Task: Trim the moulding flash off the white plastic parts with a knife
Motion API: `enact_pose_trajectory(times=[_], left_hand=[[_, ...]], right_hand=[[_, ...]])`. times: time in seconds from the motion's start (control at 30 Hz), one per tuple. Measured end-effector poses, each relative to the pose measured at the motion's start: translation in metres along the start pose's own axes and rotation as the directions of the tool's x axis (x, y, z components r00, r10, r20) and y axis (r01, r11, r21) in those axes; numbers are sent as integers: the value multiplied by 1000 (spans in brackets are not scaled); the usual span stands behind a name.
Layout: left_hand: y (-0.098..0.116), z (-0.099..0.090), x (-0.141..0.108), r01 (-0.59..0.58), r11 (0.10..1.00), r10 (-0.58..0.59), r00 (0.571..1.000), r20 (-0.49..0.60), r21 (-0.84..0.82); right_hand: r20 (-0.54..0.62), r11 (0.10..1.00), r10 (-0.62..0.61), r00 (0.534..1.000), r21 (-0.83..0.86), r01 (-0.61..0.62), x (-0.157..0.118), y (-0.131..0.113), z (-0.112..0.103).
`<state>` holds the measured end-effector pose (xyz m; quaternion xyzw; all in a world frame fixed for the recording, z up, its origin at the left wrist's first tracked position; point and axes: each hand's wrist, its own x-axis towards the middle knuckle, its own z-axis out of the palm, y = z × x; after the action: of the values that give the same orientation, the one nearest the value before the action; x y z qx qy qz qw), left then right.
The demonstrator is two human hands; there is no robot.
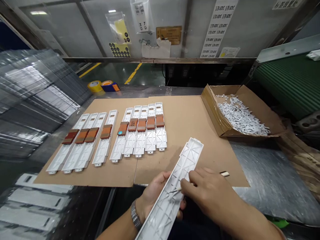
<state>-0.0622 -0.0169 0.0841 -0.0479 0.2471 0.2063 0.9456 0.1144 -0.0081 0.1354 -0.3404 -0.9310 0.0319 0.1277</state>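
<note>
Brown cardboard makes up the open box [210,111] we see at the right of the frame, with small white parts [241,116] heaped loosely inside it and a few scattered toward its far left corner. At lower centre we hold a long white panel [186,160] slanting up to the right: our left hand [155,191] is curled around it from beneath, fingertips showing past its right edge, and our right hand [207,188] is closed on a slim tool [225,174], its thin tip over the ribs; whether that tip touches, we cannot tell. Across the cardboard sheet [186,125], left of centre, we see nine similar panels [161,138], each crossed by a reddish-brown block [151,122]. High in the frame, left of centre, yellow shows in or behind a clear bag [112,25]; the plastic sleeve [149,20] to its right contains a white printed label [140,18].
</note>
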Motion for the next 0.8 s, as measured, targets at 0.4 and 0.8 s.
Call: enact_pose_trajectory(times=[0.4, 0.8], left_hand=[[-7, -1, -5, 95, 995, -96, 995, 3, 23], [-7, 1, -13, 116, 993, -116, 992, -40, 4]], right_hand=[[98, 999, -34, 995, -39, 38, -3, -1, 15], [52, 997, -72, 996, -1, 72, -2, 6, 14]])
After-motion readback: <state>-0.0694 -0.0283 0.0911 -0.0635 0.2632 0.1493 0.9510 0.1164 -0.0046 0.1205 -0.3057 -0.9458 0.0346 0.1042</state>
